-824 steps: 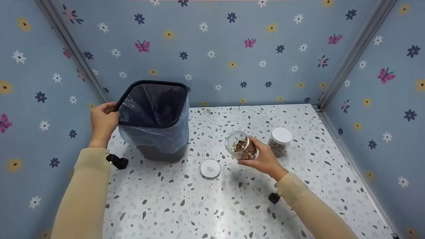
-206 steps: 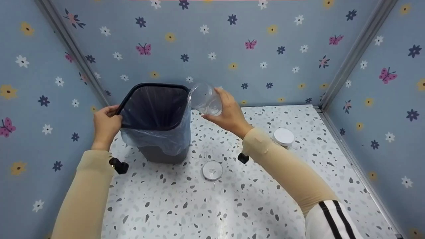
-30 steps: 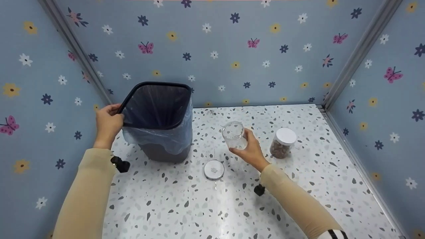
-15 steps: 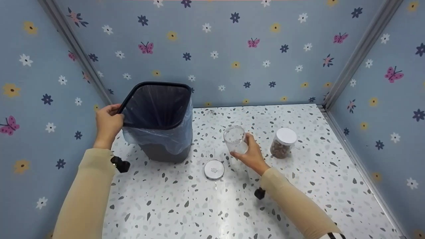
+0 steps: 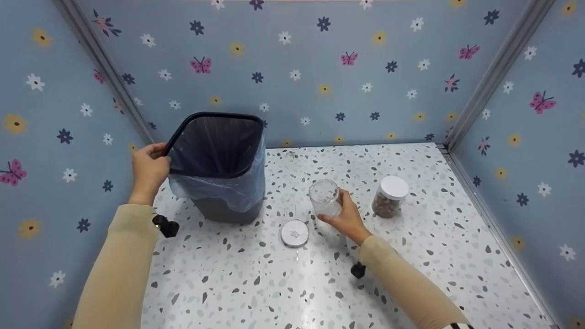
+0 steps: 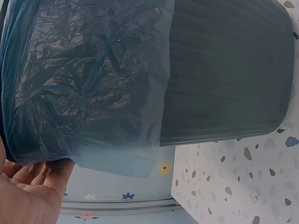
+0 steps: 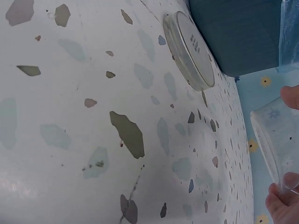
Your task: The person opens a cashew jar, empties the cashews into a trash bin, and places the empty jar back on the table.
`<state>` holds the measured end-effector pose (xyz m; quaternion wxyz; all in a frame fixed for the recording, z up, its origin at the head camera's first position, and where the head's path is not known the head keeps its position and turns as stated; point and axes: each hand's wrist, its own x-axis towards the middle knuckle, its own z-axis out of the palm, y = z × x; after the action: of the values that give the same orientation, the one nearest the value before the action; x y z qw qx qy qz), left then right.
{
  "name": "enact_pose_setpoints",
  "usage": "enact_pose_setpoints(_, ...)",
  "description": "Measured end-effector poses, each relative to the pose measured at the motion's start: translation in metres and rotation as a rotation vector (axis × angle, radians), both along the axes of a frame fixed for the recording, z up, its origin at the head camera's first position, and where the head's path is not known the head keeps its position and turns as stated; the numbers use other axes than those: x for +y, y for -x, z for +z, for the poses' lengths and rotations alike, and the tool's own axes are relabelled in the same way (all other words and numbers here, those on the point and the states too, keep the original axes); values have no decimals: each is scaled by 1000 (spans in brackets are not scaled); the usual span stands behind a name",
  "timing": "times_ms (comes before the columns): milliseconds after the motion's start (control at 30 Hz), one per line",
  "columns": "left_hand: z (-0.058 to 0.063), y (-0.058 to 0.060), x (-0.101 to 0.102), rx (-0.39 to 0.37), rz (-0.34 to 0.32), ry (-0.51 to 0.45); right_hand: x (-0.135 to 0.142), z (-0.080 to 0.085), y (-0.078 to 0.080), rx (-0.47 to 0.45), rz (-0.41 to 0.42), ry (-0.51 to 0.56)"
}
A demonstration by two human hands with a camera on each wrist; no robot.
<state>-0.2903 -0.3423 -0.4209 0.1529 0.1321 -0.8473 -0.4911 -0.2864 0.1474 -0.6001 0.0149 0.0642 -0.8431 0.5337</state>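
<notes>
My left hand (image 5: 150,176) grips the left rim of a dark trash bin (image 5: 228,211) lined with a translucent blue bag (image 5: 218,189). In the left wrist view its fingers (image 6: 58,177) curl under the bag's folded edge. My right hand (image 5: 348,218) holds a clear jar (image 5: 325,201) by its side, mouth up and uncovered, close over the table. Only a few small specks show inside the jar. Just left and in front of it lies a round white lid (image 5: 295,233), flat on the table, which the right wrist view shows with its clear side wall.
A second jar (image 5: 386,205), with brownish contents and a white lid (image 5: 394,187) on it, stands right of my right hand. The speckled white table (image 5: 256,283) ends at flower-patterned walls (image 5: 301,55) at the back and sides.
The jar in my right hand held mixed nuts or beans earlier; later it was emptied at the bin's rim. Over the last second it moved slightly down toward the table. The left hand stayed put.
</notes>
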Motion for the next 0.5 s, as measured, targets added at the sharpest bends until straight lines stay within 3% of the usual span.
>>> enact_pose_setpoints(500, -3, 2, -2, 19, -6, -14, 4, -9, -1, -51, 23, -30)
